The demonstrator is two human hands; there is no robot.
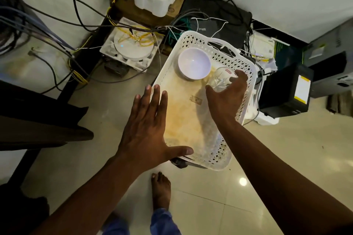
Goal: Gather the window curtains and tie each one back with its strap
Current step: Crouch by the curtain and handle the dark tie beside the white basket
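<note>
Tiled floor, white basket, right hand gripping glass

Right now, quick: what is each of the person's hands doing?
Left hand: open, fingers straight, flat over the left rim of the white basket.
Right hand: fingers curled round a clear glass inside the basket, beside the white bowl.

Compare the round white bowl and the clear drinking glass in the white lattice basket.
The round white bowl is opaque, wide and shallow; the clear drinking glass is transparent and narrower. The bowl stands free and untouched; the right hand grips the glass. Both sit in the white lattice basket, beside each other.
</note>
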